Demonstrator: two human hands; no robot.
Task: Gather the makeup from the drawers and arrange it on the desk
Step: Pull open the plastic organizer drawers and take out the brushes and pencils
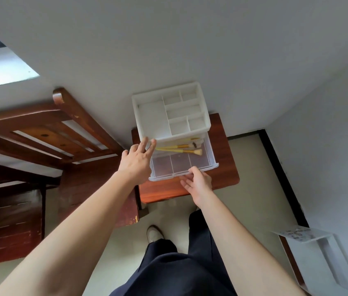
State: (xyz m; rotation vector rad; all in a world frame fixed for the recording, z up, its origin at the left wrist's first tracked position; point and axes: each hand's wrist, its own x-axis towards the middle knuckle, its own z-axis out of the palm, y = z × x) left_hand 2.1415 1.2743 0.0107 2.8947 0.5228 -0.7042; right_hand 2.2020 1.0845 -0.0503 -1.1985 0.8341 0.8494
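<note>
The right hand pinches the front lip of the pulled-out drawer, thumb on top and fingers underneath. The left hand rests straight, spread fingers against the organizer on the desk. Perhaps 3 brushes lie at the drawer's back, just beside the left fingertips.

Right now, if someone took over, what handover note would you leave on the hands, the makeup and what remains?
Left hand open, fingers spread against the front left corner of the white organizer.
Right hand pinches the front lip of the clear drawer, which is pulled out.
Yellow-handled brushes lie at the back of the drawer; its front compartments and the organizer's top trays look empty.
Done: drawer open. Left: take the brushes out and arrange them on the wooden desk.
</note>
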